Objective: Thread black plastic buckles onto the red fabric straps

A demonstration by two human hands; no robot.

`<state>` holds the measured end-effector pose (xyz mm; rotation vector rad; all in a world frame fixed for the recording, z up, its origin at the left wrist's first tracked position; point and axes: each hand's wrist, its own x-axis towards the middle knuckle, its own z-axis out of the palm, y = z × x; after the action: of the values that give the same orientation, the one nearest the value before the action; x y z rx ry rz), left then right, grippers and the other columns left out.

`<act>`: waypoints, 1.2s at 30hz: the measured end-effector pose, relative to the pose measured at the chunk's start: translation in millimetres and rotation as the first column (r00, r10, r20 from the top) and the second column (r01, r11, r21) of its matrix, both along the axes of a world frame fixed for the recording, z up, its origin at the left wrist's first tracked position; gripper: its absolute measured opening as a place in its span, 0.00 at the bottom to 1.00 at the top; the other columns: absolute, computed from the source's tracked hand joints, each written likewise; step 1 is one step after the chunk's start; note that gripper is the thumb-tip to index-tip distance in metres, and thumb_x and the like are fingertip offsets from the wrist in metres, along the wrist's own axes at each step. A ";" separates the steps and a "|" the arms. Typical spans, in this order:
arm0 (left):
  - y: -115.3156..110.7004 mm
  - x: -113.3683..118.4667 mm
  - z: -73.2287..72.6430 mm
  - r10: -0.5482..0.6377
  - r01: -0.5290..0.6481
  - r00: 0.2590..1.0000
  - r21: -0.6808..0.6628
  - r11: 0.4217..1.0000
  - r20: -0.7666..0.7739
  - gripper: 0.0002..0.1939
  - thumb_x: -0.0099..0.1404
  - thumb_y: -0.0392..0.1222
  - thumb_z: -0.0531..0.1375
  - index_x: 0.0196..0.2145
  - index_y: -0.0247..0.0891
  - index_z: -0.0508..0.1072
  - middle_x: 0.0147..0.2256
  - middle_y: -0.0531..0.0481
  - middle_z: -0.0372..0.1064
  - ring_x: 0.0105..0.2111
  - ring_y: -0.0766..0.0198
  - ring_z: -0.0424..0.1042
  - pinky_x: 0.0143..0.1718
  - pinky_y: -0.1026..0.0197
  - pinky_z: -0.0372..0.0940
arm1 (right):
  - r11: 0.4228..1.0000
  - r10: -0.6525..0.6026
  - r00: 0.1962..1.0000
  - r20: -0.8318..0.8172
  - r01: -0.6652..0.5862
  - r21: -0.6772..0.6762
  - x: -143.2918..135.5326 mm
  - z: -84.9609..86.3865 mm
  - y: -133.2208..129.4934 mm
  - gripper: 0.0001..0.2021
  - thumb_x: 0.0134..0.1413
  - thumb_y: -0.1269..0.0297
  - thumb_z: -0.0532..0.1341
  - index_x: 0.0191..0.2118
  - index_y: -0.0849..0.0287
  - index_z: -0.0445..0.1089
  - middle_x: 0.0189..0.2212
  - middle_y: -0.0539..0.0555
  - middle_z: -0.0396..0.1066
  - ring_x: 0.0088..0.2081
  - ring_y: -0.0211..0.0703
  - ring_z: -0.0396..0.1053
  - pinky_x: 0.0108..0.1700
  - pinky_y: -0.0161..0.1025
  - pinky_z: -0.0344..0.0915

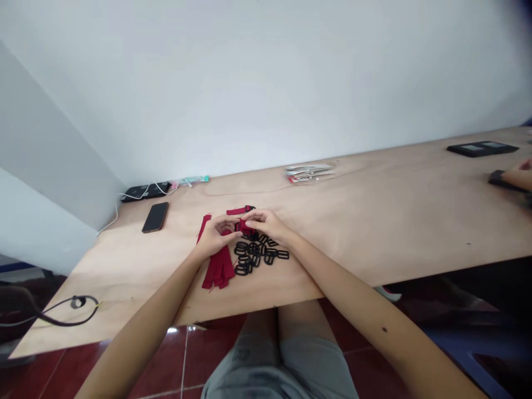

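Between my two hands is a short red webbing strap [246, 226] with a black buckle on it. My left hand [219, 235] pinches its left end by the buckle, thumb below and fingers above. My right hand [266, 224] grips the red webbing at the other side with thumb and fingertips. Under and beside my left hand lie several cut red straps [219, 269] in a loose pile. Several black plastic buckles [255, 252] are heaped just below my right hand. Beyond my fingers rests another red strap with a black buckle [236, 210].
A phone [155, 217] lies at the left, near black boxes [145, 191] with white cables. Flat packets [310, 172] sit by the wall. At far right are a black device [482, 148] and another person's hand [521, 174]. A looped black cable [68, 316] crosses the left edge.
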<state>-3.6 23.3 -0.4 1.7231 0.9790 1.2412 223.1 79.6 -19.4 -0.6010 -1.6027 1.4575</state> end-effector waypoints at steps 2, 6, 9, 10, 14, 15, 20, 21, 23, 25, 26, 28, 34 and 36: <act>-0.2 0.7 0.2 -0.007 0.007 1.000 -0.009 1.000 0.010 0.24 0.58 0.46 0.77 0.51 0.35 0.82 0.48 0.39 0.82 0.46 0.52 0.82 0.52 0.48 0.77 | 1.000 -0.002 1.000 0.009 0.002 0.020 0.1 -1.4 0.6 0.14 0.54 0.56 0.75 0.44 0.56 0.84 0.44 0.56 0.84 0.46 0.48 0.79 0.53 0.46 0.73; -0.3 1.4 1.6 0.020 -0.020 0.999 0.020 1.000 -0.028 0.23 0.57 0.46 0.78 0.49 0.36 0.84 0.48 0.39 0.82 0.47 0.51 0.81 0.52 0.48 0.77 | 0.999 0.006 1.000 0.020 -0.007 0.050 0.6 0.6 -1.2 0.14 0.55 0.56 0.75 0.44 0.57 0.84 0.43 0.57 0.84 0.44 0.48 0.79 0.51 0.45 0.73; 0.3 1.2 2.0 0.046 -0.044 0.998 0.041 0.998 -0.045 0.22 0.56 0.46 0.78 0.48 0.37 0.85 0.47 0.40 0.83 0.45 0.52 0.82 0.50 0.50 0.77 | 0.998 0.039 0.999 0.017 -0.040 0.045 0.6 5.6 -5.2 0.15 0.55 0.56 0.75 0.46 0.57 0.83 0.42 0.56 0.83 0.42 0.46 0.78 0.48 0.43 0.73; 0.6 1.0 2.0 0.048 -0.046 0.998 0.039 0.998 -0.040 0.23 0.56 0.46 0.78 0.47 0.37 0.85 0.47 0.40 0.83 0.45 0.52 0.82 0.50 0.50 0.78 | 0.998 0.047 0.999 0.016 -0.047 0.037 0.4 7.2 -6.7 0.16 0.55 0.57 0.75 0.46 0.57 0.82 0.40 0.55 0.82 0.41 0.45 0.78 0.47 0.42 0.72; 1.6 0.3 1.5 0.035 -0.034 0.999 0.012 0.999 -0.020 0.22 0.55 0.46 0.79 0.45 0.35 0.84 0.47 0.38 0.83 0.46 0.51 0.82 0.50 0.49 0.78 | 0.999 0.033 0.999 -0.004 -0.033 -0.003 -2.0 10.8 -11.1 0.17 0.52 0.59 0.76 0.47 0.56 0.79 0.35 0.50 0.79 0.37 0.41 0.76 0.43 0.39 0.71; 1.6 0.3 1.7 0.023 -0.023 1.000 0.003 1.000 -0.018 0.22 0.55 0.46 0.79 0.45 0.35 0.84 0.48 0.38 0.83 0.47 0.50 0.82 0.51 0.49 0.78 | 1.000 0.029 1.000 -0.007 -0.029 -0.009 -2.6 10.9 -11.5 0.18 0.52 0.59 0.76 0.47 0.57 0.78 0.35 0.50 0.79 0.36 0.41 0.75 0.43 0.39 0.71; -0.9 2.2 3.4 -0.023 0.023 1.000 0.006 1.000 -0.022 0.20 0.55 0.44 0.79 0.44 0.35 0.84 0.49 0.37 0.82 0.47 0.51 0.82 0.50 0.50 0.79 | 0.999 0.027 1.000 0.005 -0.027 0.023 -5.4 9.7 -11.8 0.17 0.52 0.58 0.76 0.46 0.58 0.79 0.34 0.51 0.80 0.35 0.41 0.75 0.41 0.39 0.71; -1.5 3.1 3.5 -0.026 0.026 0.999 0.004 1.000 -0.019 0.20 0.55 0.43 0.79 0.44 0.35 0.84 0.49 0.37 0.82 0.47 0.51 0.82 0.49 0.50 0.79 | 0.999 0.019 1.000 0.010 -0.020 0.035 -5.9 9.8 -12.2 0.17 0.52 0.58 0.76 0.46 0.58 0.80 0.35 0.52 0.81 0.36 0.42 0.76 0.42 0.39 0.71; -2.3 4.7 3.3 -0.033 0.034 0.999 -0.028 0.999 0.026 0.21 0.55 0.44 0.79 0.44 0.34 0.84 0.50 0.37 0.82 0.47 0.50 0.82 0.48 0.49 0.80 | 0.999 -0.003 1.000 0.009 0.003 0.046 -7.0 10.5 -13.3 0.16 0.53 0.58 0.76 0.46 0.58 0.81 0.38 0.54 0.82 0.38 0.44 0.77 0.44 0.41 0.72; -2.3 5.7 3.3 -0.025 0.034 0.995 -0.081 0.996 0.101 0.23 0.53 0.46 0.80 0.44 0.34 0.84 0.50 0.37 0.82 0.47 0.49 0.83 0.48 0.47 0.81 | 0.999 -0.025 1.000 -0.009 0.025 0.031 -8.0 11.8 -14.7 0.16 0.53 0.57 0.76 0.46 0.57 0.82 0.39 0.54 0.83 0.39 0.45 0.78 0.44 0.41 0.72; -2.2 5.9 3.6 -0.018 0.032 0.991 -0.104 0.994 0.130 0.24 0.52 0.46 0.81 0.44 0.34 0.84 0.49 0.37 0.82 0.46 0.49 0.83 0.49 0.46 0.81 | 0.999 -0.031 0.999 -0.022 0.031 0.020 -8.4 12.6 -15.4 0.16 0.53 0.57 0.76 0.46 0.56 0.82 0.39 0.54 0.83 0.39 0.45 0.78 0.44 0.41 0.72; -1.8 5.7 5.0 -0.014 0.035 0.987 -0.131 0.991 0.162 0.26 0.50 0.46 0.82 0.44 0.34 0.84 0.48 0.38 0.83 0.46 0.48 0.83 0.52 0.44 0.80 | 0.999 -0.036 0.998 -0.045 0.036 0.004 -8.9 14.1 -16.4 0.16 0.52 0.57 0.76 0.46 0.56 0.83 0.40 0.54 0.83 0.38 0.44 0.77 0.44 0.41 0.73; -2.2 6.2 6.6 -0.022 0.048 0.981 -0.135 0.990 0.193 0.25 0.50 0.45 0.82 0.44 0.34 0.84 0.48 0.38 0.83 0.49 0.48 0.83 0.55 0.45 0.79 | 0.999 -0.047 0.996 -0.079 0.047 0.002 -9.7 13.9 -17.5 0.15 0.52 0.58 0.77 0.45 0.56 0.83 0.42 0.55 0.83 0.40 0.44 0.77 0.44 0.41 0.73; -2.0 7.6 4.6 -0.023 0.050 0.982 -0.140 0.989 0.187 0.25 0.49 0.44 0.82 0.43 0.34 0.84 0.46 0.39 0.84 0.45 0.50 0.83 0.52 0.46 0.80 | 0.999 -0.039 0.997 -0.073 0.040 0.001 -10.8 11.8 -17.7 0.15 0.52 0.58 0.76 0.45 0.56 0.83 0.42 0.55 0.83 0.39 0.44 0.77 0.43 0.41 0.73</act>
<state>4.0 21.3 4.2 1.4796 0.8997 1.2508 212.2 61.9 -7.6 -0.5685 -1.5279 1.4319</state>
